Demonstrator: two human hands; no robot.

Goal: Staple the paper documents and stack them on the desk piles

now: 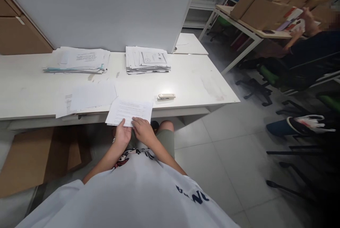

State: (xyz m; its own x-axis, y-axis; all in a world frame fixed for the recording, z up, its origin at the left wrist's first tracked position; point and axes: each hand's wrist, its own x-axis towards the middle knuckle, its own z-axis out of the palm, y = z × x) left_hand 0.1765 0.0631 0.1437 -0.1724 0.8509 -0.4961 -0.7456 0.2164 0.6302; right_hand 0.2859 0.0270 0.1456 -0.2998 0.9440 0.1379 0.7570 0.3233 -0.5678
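Note:
A small stack of printed paper sheets is held at the front edge of the white desk, tilted slightly. My left hand grips its near edge, thumb on top and fingers underneath. On the same edge, just to the right, my right hand closes over the sheets with its fingertips on the upper side. To the right on the desk lies a cream stapler, apart from both hands. Loose papers lie to the left, partly overhanging the desk edge.
Two paper piles, a left one and a right one, stand against the grey partition. Under the desk is an open cardboard box. A bin, office chairs and a seated person are at right, near stacked cartons.

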